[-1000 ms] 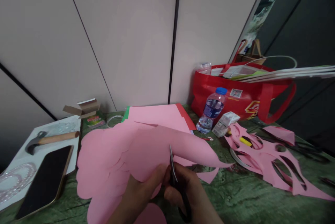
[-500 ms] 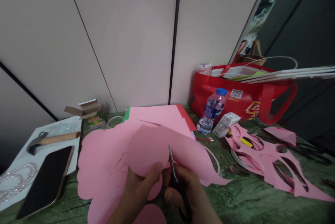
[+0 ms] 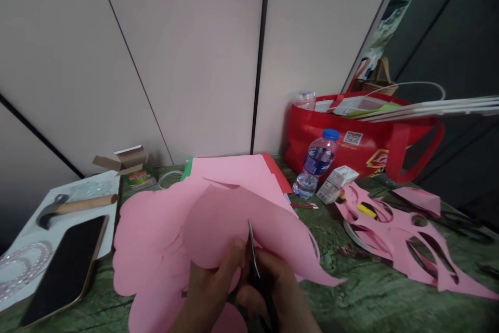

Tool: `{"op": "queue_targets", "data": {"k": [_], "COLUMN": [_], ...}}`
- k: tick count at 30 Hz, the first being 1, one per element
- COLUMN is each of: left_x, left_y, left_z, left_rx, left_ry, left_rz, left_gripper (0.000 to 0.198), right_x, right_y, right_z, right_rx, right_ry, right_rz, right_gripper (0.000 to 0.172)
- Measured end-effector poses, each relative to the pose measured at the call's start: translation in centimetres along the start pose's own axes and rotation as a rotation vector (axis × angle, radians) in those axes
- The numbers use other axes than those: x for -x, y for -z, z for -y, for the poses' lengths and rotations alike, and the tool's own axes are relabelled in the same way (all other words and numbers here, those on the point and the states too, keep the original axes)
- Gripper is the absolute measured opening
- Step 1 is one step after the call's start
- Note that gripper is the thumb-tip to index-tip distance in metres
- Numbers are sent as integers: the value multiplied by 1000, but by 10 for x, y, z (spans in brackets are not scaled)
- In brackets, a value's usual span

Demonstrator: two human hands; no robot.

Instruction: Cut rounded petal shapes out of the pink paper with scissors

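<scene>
My left hand (image 3: pixel 213 285) pinches a sheet of pink paper (image 3: pixel 218 218) by its lower edge, the thumb lying on top. The sheet has a rounded left outline and a curling strip trailing to the right. In my right hand (image 3: pixel 273 286) is a pair of dark-handled scissors (image 3: pixel 253 255), fingers wrapped round the handles. Their blades point up and away, at the paper just right of my left thumb. Beneath the held sheet lie many pink paper pieces with scalloped edges (image 3: pixel 144 239), and behind it a stack of pink sheets (image 3: pixel 234 167).
Left are a hammer (image 3: pixel 78 205), a phone (image 3: pixel 66 270), a bead string (image 3: pixel 29 270) and an opened small box (image 3: pixel 138 174). Right are a water bottle (image 3: pixel 315 164), a red bag (image 3: pixel 351 141), a white carton (image 3: pixel 337 184), a pencil (image 3: pixel 304 206) and pink paper offcuts (image 3: pixel 401 234).
The held sheet and my left hand have shifted slightly, the rounded part moving left and down. The scissors have moved a little left and stand more upright.
</scene>
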State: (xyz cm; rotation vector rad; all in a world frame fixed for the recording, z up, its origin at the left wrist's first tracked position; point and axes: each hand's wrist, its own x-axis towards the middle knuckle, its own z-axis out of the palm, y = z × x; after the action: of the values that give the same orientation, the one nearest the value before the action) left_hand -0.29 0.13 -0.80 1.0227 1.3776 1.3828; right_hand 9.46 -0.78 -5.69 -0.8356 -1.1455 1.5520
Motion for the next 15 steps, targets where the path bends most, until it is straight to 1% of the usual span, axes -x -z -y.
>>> {"op": "queue_targets", "data": {"k": [3,6,10,13,15], "left_x": [2,6,11,13,13], "left_y": [0,-2,-5,-6,-6], "left_z": [-1,-3,-6,-7,-8], "left_rx": [-29,-15,38,20,14], "left_ry": [-9,42,116,125,156], "left_rz": [-53,-65,-57,-54,-57], "left_gripper": [24,24,18,20,22], "right_x": [-2,-3,-2,0,1], "right_y": [2,4,2,-1,-2], "right_z": [-8,-9,1,9,10], "right_rx": [20,0,-124,-145,-156], "right_ry": [39,88,96,72,69], "right_rz": [23,83,79,81,65], "right_gripper": [35,38,44,45,46]}}
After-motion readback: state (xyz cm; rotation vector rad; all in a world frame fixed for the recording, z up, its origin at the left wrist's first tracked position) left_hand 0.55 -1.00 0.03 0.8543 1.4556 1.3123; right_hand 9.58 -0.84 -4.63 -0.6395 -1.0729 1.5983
